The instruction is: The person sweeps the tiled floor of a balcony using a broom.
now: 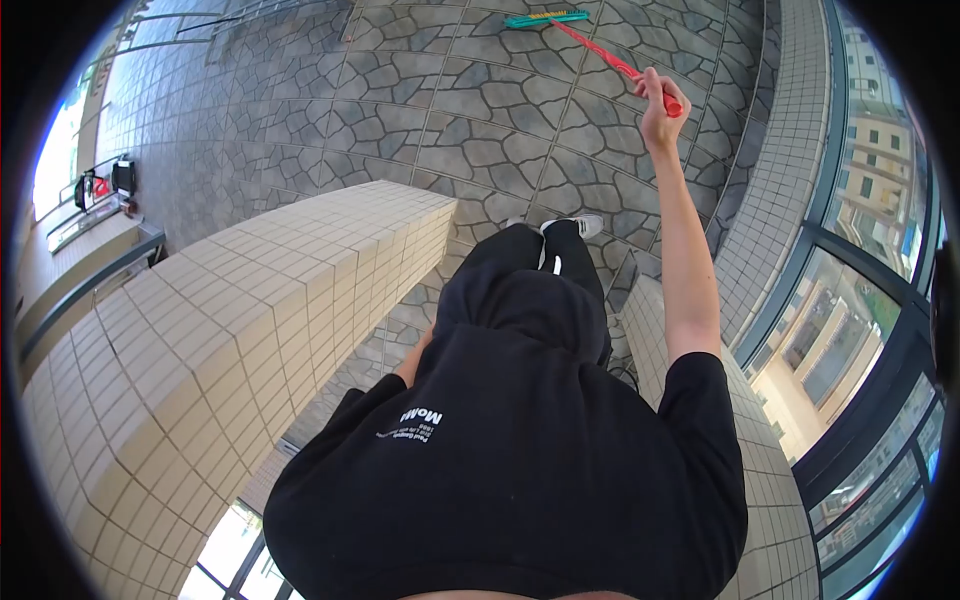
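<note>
My right hand is closed round the red handle of a broom, near the handle's end, with the arm stretched forward. The broom's teal head, with some yellow on it, rests on the stone-patterned floor ahead. My left hand is hidden behind my black top; only a bit of the left forearm shows beside my waist.
A tiled low wall runs close along my left side. On the right stand another tiled wall and dark-framed windows. The floor is paved in irregular grey stone shapes. Dark objects with a red part stand far left.
</note>
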The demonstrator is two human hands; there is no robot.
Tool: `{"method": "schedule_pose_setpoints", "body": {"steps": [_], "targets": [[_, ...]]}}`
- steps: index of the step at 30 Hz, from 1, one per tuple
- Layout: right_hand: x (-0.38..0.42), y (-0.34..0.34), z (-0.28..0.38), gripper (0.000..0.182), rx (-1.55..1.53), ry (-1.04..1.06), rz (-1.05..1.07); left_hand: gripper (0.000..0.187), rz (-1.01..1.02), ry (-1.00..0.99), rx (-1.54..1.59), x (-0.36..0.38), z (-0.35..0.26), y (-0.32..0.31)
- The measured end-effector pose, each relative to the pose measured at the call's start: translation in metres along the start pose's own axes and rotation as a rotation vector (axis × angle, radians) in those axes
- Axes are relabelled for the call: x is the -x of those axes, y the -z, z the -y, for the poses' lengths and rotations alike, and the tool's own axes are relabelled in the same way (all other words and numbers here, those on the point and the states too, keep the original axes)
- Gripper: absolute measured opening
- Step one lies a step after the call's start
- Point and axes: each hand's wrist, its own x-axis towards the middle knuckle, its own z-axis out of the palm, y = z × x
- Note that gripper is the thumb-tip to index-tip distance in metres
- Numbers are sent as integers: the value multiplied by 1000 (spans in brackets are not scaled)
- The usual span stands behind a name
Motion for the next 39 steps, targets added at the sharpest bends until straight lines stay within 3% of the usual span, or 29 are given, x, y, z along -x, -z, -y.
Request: {"method": "schedule_pose_setpoints", "body": {"steps": [3, 8, 10, 14, 16, 17, 19, 21, 24, 27, 29, 31, 35, 39], "targets": [[12, -8, -17, 37, -91, 94, -94, 47, -68, 25, 33, 8, 36, -5], [80, -12, -37, 39, -184, 77, -201, 47, -174, -105, 201, -2, 25, 11], [115, -15, -34, 37, -207, 93, -178, 47, -172, -213, -41, 5, 25, 24], [218, -15, -10, 29, -99, 79, -172, 45, -142, -297, -16, 2, 75, 42], [293, -10, 4, 26, -77, 90, -164, 44, -12, 201, 529, 19, 81, 53], [327, -8, 14, 25, -84, 120, -141, 44, -6, 189, 527, 13, 99, 56], [395, -3, 48, 23, 52, 7, -172, 43, -153, -31, 324, 5, 151, 52], [448, 3, 87, 24, 108, -103, -235, 43, -127, -41, 306, 14, 169, 56], [487, 5, 147, 26, 59, 45, -193, 44, -43, 12, 283, 37, 189, 58], [480, -11, 198, 32, 110, 44, -150, 44, -51, 24, 328, 30, 209, 38], [459, -20, 193, 40, 12, 182, -118, 44, -114, 16, 373, 30, 216, 24], [385, -41, 187, 48, -263, 296, -179, 45, -101, 44, 515, 42, 208, 6], [283, -106, 236, 49, -270, 440, -313, 46, -166, -10, 649, 66, 188, -12], [265, -141, 264, 47, -422, 540, -36, 47, -228, 123, 777, 88, 172, -30]]}}
